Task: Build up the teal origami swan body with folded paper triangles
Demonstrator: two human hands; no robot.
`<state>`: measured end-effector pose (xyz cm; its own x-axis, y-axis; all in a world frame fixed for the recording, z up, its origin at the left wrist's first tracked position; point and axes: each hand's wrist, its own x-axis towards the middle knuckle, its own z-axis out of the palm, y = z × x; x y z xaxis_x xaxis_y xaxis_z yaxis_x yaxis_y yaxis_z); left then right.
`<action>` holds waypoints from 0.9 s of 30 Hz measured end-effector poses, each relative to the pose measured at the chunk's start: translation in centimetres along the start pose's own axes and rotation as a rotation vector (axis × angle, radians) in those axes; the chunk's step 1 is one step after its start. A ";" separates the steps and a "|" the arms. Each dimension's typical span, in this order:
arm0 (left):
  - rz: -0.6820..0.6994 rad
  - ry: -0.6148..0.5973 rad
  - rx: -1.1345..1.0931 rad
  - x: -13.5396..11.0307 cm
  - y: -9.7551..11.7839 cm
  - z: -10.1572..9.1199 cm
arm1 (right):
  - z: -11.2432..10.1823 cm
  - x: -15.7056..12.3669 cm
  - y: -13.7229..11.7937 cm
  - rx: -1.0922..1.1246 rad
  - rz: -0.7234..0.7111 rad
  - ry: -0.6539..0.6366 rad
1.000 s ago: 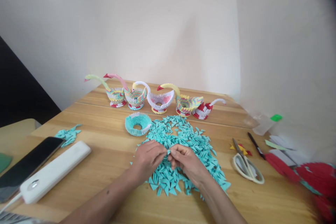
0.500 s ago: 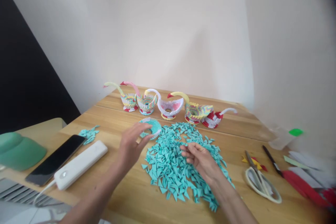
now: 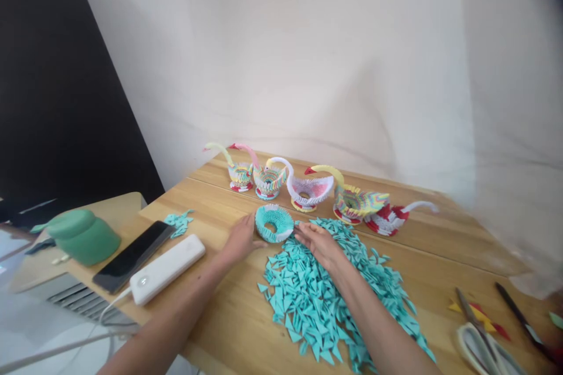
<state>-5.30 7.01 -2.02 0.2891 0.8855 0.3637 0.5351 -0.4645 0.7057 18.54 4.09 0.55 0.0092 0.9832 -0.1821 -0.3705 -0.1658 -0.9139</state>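
Note:
A teal ring of folded paper pieces point(image 3: 273, 222) stands on the wooden table point(image 3: 444, 252), just behind a wide heap of loose teal paper triangles point(image 3: 325, 293). My left hand point(image 3: 240, 240) lies at the ring's left side, with its fingers curled against the ring's base. From the right, my right hand point(image 3: 317, 241) reaches over the heap. Its fingertips are pressed together at the ring's right edge, and what they pinch is too small to make out.
Several folded paper swans point(image 3: 308, 190) line the back of the table. A white power bank point(image 3: 167, 269), a black phone point(image 3: 132, 256), a small teal pile point(image 3: 178, 221) and a green object point(image 3: 83, 236) lie left. Scissors point(image 3: 481, 343) and a pen point(image 3: 521, 319) lie right.
My hands have left the heap, where they pinched a piece together, and moved forward to either side of the teal ring. The view has swung left.

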 end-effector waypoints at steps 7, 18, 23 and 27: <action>0.028 0.044 -0.264 1.1 3.2 -0.1 | -0.4 -3.0 -2.7 0.071 -0.043 -0.031; 0.097 -0.003 -0.813 -0.5 9.3 3.2 | -2.6 -10.4 -5.7 -0.099 -0.201 0.139; 0.101 -0.084 -0.764 -1.9 8.9 3.2 | -1.4 -12.1 -7.0 -0.413 -0.373 0.181; 0.097 -0.159 -0.749 -2.4 9.2 3.1 | 0.5 -12.7 -7.5 -0.497 -0.399 0.102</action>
<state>1.42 0.62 1.70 0.4481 0.8028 0.3934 -0.1621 -0.3598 0.9188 20.75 -7.13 9.89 0.1544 0.9684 0.1956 0.1538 0.1720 -0.9730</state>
